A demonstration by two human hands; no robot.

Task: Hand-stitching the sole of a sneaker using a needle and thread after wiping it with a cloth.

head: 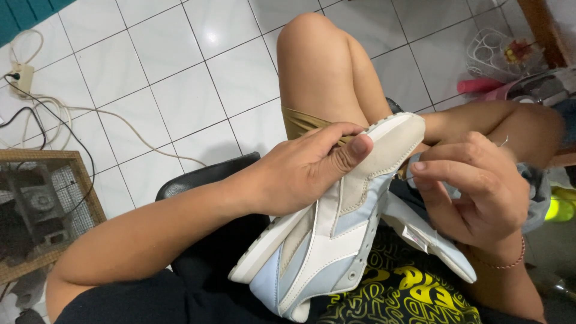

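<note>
We are holding a pale sneaker over our lap, both hands on it.

Our left hand is wrapping around the toe end, thumb pressing flat on the upper. Our right hand is pinching something small at the shoe's opening with fingertips pressed together; a thin needle is poking out above the knuckles. A small white label is showing on the tongue. On the white tiled floor, a wire cage and a power strip with cables are lying left; pink items are sitting top right.
</note>
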